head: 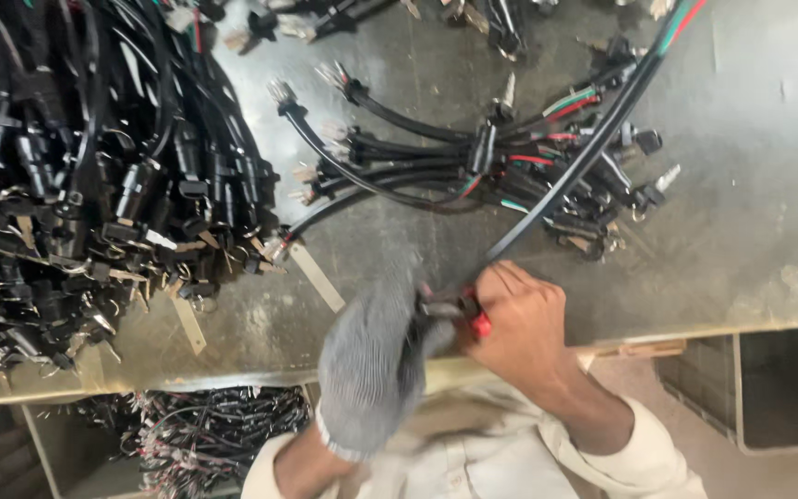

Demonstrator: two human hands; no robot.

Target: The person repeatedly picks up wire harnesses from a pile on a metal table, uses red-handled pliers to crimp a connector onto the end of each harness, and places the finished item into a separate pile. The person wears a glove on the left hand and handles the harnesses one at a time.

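My left hand (371,360), in a grey knit glove, and my bare right hand (521,323) meet at the front edge of the metal workbench (768,212). A long black cable (593,148) with red and green wires at its far end runs from the top right down into my right hand's closed fingers. Between the hands sits a small tool with red handles (478,322). The gloved fingers curl around its black part; how it is gripped is partly hidden.
A big heap of black wire harnesses (94,176) with connectors covers the bench's left side. A smaller bundle of harnesses (491,157) lies in the middle. Flat tan strips (318,277) lie near the heap. More harnesses fill a bin (205,430) under the bench.
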